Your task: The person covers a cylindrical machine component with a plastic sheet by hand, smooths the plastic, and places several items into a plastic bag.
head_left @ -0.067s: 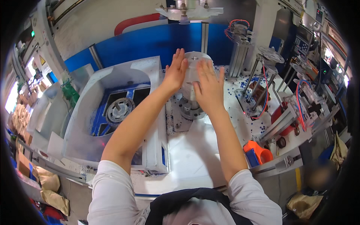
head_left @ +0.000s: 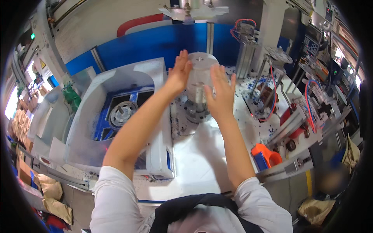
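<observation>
A clear, round-topped cylinder stands upright on a round metal base at the middle of the work table. My left hand is at its left side, fingers stretched upward and held together. On its right side is my right hand, palm turned toward it, fingers straight and thumb apart. Both hands are open; whether the palms touch the cylinder I cannot tell. Above the cylinder hangs a fixture with a pale plate.
To the left sits a white box-like housing around a round metal hub. Metal stands with red tubes rise at the right. An orange cup-like part lies near the table's front right. Small blue pellets are scattered about.
My right hand has moved right, from partly in front of the cylinder to its side. The left hand stays close to the cylinder's left. The whole view has shifted slightly.
</observation>
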A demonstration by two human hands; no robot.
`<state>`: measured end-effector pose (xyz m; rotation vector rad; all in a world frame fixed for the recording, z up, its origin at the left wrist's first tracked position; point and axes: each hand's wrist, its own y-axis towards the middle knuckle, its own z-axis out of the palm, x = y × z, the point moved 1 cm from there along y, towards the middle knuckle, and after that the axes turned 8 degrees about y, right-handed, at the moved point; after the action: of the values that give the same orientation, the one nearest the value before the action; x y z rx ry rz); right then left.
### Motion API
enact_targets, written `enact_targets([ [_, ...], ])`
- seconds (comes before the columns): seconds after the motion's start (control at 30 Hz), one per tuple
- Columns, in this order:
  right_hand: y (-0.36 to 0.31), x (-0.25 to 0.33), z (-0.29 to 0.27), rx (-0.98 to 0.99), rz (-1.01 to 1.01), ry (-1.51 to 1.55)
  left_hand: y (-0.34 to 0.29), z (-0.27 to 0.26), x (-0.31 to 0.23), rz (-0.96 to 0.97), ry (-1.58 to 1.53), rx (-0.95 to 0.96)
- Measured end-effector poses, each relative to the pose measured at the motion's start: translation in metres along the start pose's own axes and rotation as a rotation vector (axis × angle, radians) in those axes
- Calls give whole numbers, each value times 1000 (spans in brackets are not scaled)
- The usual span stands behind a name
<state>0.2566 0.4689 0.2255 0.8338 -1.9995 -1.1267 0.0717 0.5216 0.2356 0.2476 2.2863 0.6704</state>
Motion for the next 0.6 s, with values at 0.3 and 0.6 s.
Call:
enact_targets([
  [0.3, -221, 16, -89, 207, 516, 53, -181, -91, -139, 371, 209, 799],
  [0.6, -244, 64, -129, 191, 524, 92, -265, 26, -127, 171, -361, 823],
])
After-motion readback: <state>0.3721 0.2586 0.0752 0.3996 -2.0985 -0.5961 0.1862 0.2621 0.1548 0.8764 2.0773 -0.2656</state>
